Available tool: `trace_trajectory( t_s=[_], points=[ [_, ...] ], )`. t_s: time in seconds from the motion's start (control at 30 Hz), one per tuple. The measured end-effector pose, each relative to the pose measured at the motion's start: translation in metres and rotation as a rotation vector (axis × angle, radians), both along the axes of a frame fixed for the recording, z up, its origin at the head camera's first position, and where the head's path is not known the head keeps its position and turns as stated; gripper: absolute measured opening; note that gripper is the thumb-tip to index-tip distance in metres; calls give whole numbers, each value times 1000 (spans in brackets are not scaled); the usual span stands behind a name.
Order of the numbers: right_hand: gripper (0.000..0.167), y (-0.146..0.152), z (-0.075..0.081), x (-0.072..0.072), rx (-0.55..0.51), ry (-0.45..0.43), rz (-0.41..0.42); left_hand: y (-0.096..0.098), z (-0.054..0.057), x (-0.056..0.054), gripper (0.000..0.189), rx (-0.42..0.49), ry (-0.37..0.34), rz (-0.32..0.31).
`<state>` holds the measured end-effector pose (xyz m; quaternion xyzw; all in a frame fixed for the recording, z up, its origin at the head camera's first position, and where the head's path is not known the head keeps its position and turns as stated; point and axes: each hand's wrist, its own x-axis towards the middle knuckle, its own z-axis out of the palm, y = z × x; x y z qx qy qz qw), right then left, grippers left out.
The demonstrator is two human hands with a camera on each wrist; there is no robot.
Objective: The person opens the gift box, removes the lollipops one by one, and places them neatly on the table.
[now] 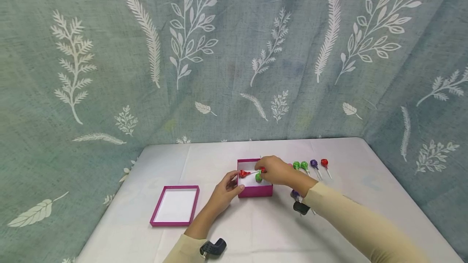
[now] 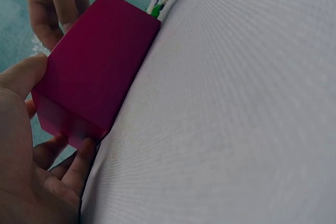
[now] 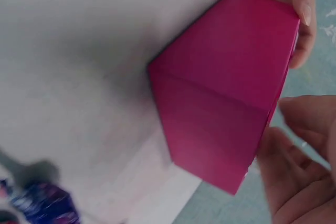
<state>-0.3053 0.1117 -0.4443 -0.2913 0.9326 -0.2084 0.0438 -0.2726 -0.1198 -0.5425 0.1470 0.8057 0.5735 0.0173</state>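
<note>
My left hand (image 1: 224, 193) grips the left side of a magenta box (image 1: 256, 191), thumb at the front corner and fingers along the side wall. In the left wrist view, those fingers reach round the lower end of the box (image 2: 100, 66). My right hand (image 1: 276, 170) reaches over the right wall into the box, its fingertips pinching a red lollipop (image 1: 263, 170) that they partly cover. Inside the white-lined box, another red lollipop (image 1: 243, 173) lies at the left, and a green lollipop (image 1: 258, 177) lies below my right fingertips.
A magenta-rimmed lid (image 1: 174, 223), white inside, lies at the left. Right of the box are green lollipops (image 1: 304, 165), a purple lollipop (image 1: 314, 163) and a red lollipop (image 1: 324, 162). More purple ones (image 1: 294, 193) sit under my right forearm. Patterned cloth (image 1: 226, 68) hangs behind the table.
</note>
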Motion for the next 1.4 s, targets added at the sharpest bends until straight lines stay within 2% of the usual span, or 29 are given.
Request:
trace_trajectory(
  t_s=[0.17,0.43,0.6,0.83,1.2,1.27,1.4],
  points=[
    [30,-16,-3,-2,108,-30,-38,0,0,-1,58,2,-21,-5],
    [33,-34,-10,-2,309,106,-30,-1,-2,0,59,12,-1,-5],
    [32,-41,-15,-4,378,99,-47,0,0,1,60,35,-2,-13],
    [21,-44,-22,-9,373,67,-32,-2,-1,1,59,20,11,-11],
    [20,-43,-23,-12,312,10,-14,0,1,2,58,16,-10,-3],
    [21,-43,-23,-12,316,9,-15,1,4,4,57,12,-16,-3],
    [23,-43,-23,-11,331,15,-15,1,22,14,57,6,-16,-20]
  ],
)
